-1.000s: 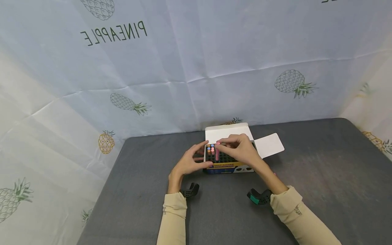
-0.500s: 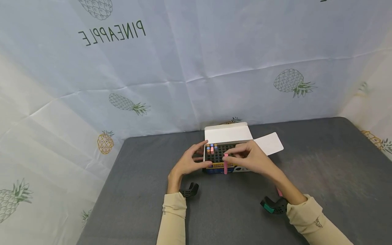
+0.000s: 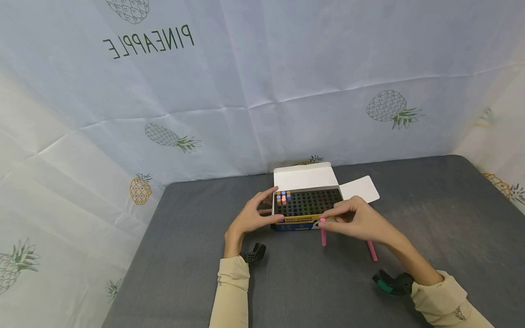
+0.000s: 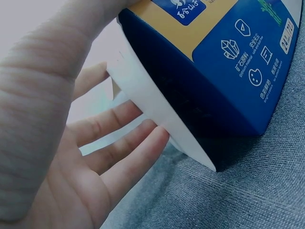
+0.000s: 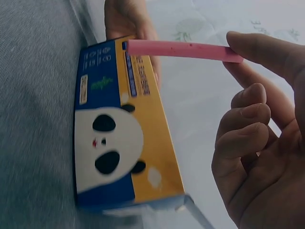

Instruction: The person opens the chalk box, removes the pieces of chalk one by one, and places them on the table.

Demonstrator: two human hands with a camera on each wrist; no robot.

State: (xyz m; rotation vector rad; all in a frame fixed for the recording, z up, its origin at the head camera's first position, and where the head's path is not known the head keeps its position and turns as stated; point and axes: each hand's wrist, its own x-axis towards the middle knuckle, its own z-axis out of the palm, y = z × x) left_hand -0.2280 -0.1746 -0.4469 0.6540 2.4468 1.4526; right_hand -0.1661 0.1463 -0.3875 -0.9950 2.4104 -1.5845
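Thumb and index finger of my right hand [image 3: 361, 221] pinch a pink chalk stick [image 5: 171, 49] near its top end. In the head view the stick hangs upright in front of the chalk box [image 3: 301, 226], near its right front corner. My left hand [image 3: 254, 214] grips the box's left end, thumb at the front corner and index finger at the back one. In the left wrist view its other fingers touch a white end flap [image 4: 152, 107]. Several orange, blue and pink chalks [image 3: 283, 197] stand in the left back holes of the black insert [image 3: 313, 202].
The box's white lid [image 3: 305, 176] stands raised at the back, and a white side flap [image 3: 362, 189] sticks out right. Another pink chalk stick [image 3: 372, 251] lies on the grey table [image 3: 303, 282], below the right forearm. A pineapple-print curtain [image 3: 229, 146] hangs behind.
My right hand has carried the pink chalk stick from above the insert to the right and toward me, past the box's front. The left hand stays at the box.
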